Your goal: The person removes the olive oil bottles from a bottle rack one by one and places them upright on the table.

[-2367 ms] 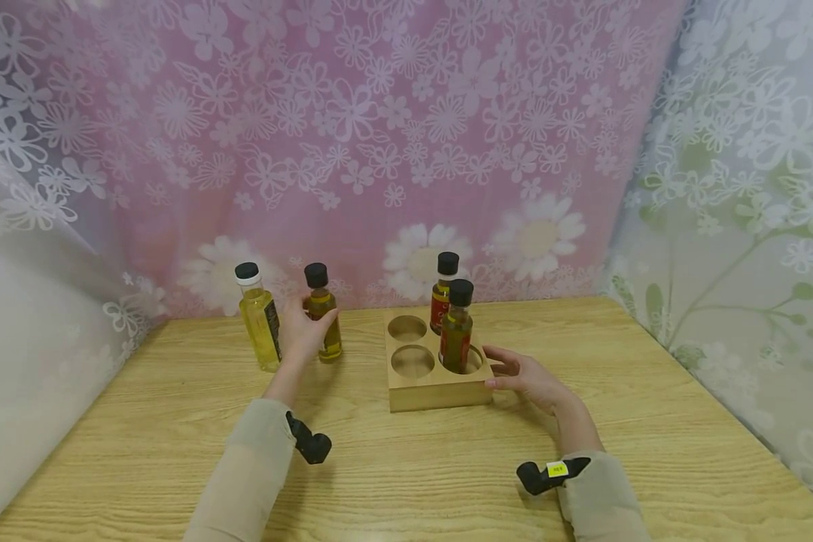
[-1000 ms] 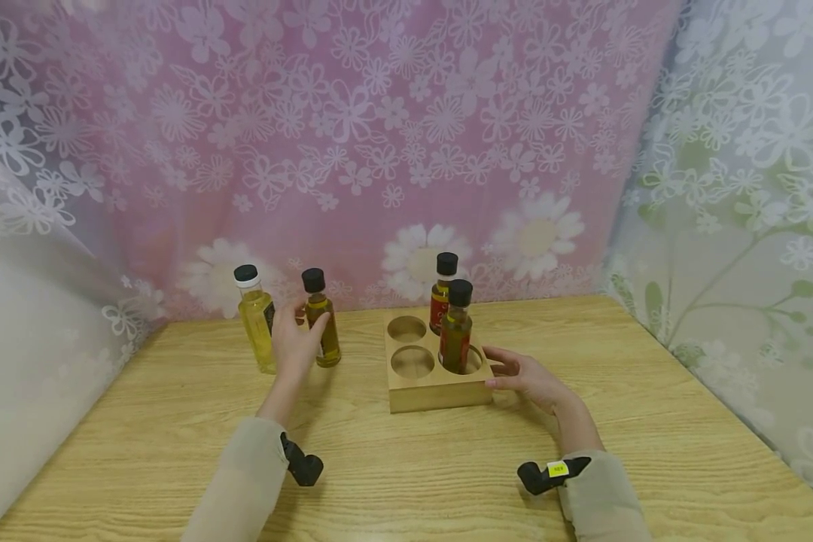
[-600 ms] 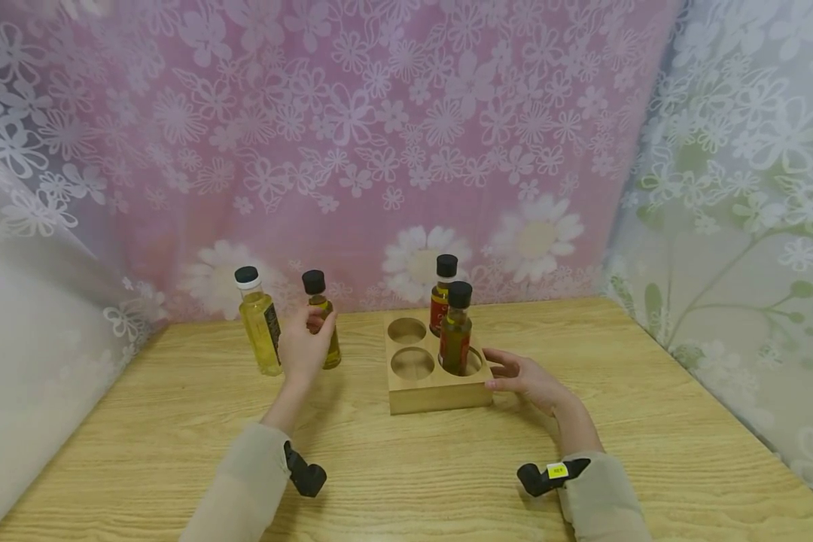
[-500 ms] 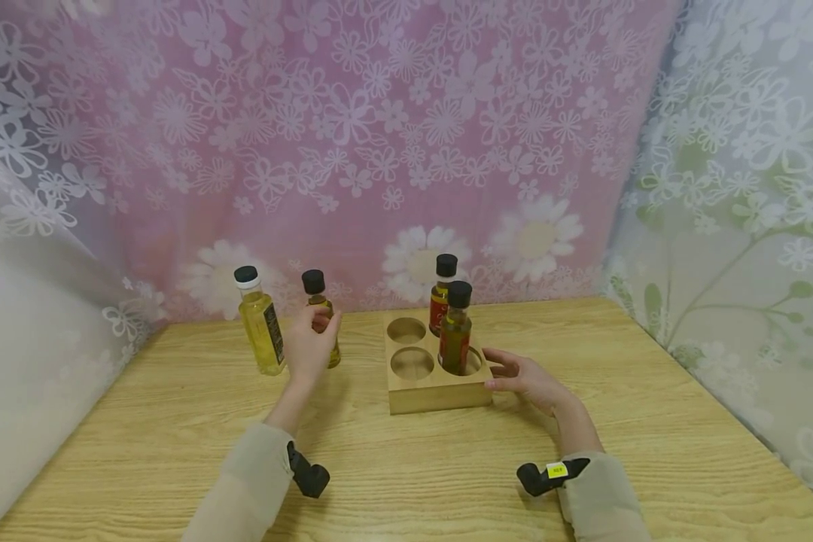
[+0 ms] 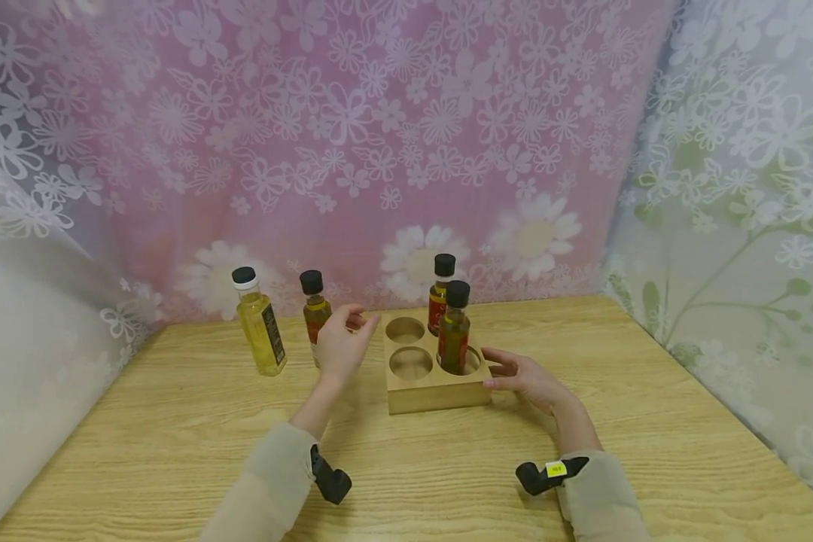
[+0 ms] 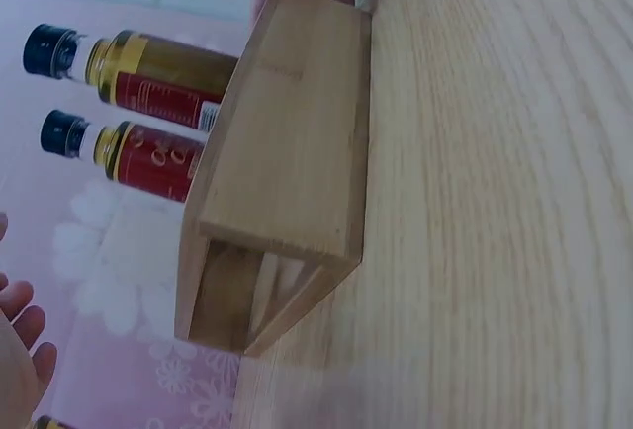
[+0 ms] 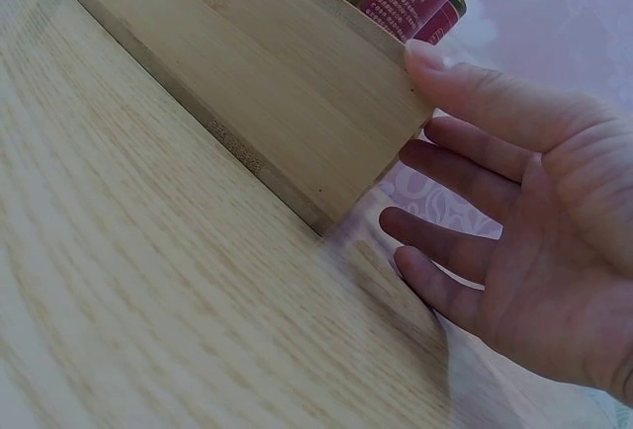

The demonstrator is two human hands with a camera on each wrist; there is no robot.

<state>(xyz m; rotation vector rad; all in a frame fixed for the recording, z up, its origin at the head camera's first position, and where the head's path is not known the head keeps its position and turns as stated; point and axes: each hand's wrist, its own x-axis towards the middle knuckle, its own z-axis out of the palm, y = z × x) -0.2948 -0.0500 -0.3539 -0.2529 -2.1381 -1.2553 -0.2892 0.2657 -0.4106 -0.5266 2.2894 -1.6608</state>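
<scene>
My left hand (image 5: 344, 346) is in the gap between a red-labelled, black-capped oil bottle (image 5: 312, 320) and a wooden bottle holder (image 5: 440, 397), holding nothing. Its fingers are loosely bent, and it hides part of that bottle. At the holder's right front corner, my right hand (image 5: 530, 382) touches the wood with thumb and fingertips; in the right wrist view the fingers (image 7: 445, 241) look relaxed. Two dark oil bottles with red labels, a front one (image 5: 454, 342) and a back one (image 5: 438, 305), stand upright in the holder's right-hand holes. Both left-hand holes hold nothing.
A clear bottle of pale yellow oil (image 5: 260, 331) stands upright at the left on the wood-grain table (image 5: 447, 474). Behind the table hangs a pink floral curtain (image 5: 393, 135). Pale floral sheets (image 5: 738, 226) close in both sides.
My left hand was round the middle bottle, let go of it, and moved right toward the holder. That bottle stays upright on the table. The right hand and the holder have stayed put.
</scene>
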